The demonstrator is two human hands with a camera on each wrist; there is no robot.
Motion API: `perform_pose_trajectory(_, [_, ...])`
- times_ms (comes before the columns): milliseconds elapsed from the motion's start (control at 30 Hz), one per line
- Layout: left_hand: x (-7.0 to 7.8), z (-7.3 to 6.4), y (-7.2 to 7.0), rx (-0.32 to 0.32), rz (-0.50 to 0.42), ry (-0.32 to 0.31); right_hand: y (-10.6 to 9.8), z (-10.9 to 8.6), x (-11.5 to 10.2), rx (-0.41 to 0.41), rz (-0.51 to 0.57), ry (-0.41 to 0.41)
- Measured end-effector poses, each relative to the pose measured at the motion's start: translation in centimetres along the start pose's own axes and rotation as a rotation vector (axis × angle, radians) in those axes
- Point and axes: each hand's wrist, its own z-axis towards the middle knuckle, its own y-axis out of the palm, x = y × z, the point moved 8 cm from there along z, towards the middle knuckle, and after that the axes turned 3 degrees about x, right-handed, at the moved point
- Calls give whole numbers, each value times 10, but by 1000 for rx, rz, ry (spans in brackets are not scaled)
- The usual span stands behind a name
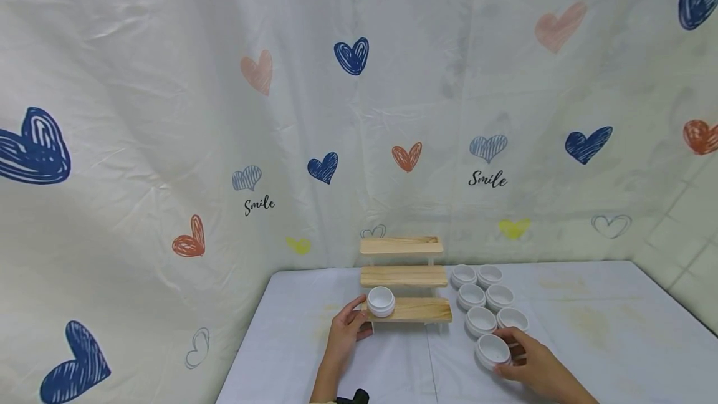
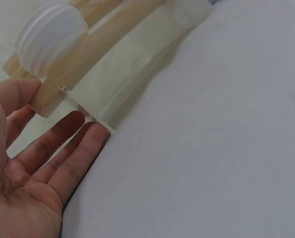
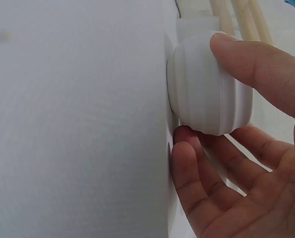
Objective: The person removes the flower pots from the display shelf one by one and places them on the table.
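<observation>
A small white ribbed bowl (image 1: 381, 302) sits at the left end of the lowest plank of a three-step wooden display stand (image 1: 415, 310). My left hand (image 1: 346, 331) holds that plank's left end, thumb at its corner. In the left wrist view the other fingers reach beside the stand's clear leg (image 2: 85, 111). On the right, my right hand (image 1: 530, 360) grips another white bowl (image 3: 204, 84) between thumb and fingers, low at the tabletop. That bowl is upright, at the near end of a double row of matching bowls (image 1: 480, 321).
Several white bowls (image 1: 499, 297) stand close together right of the stand. A white cloth covers the table (image 1: 589, 329). Behind it hangs a pale curtain (image 1: 421, 111) printed with hearts. A small black object (image 1: 359, 396) shows at the bottom, by the left wrist.
</observation>
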Motion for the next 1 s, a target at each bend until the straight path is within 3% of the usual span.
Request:
perform_pose_trajectory(367, [-4, 0, -2, 8, -20, -23, 4, 2, 7, -31, 21, 77])
perform_pose_trajectory(1000, [-3, 2, 0, 1, -22, -7, 3, 2, 7, -23, 23, 113])
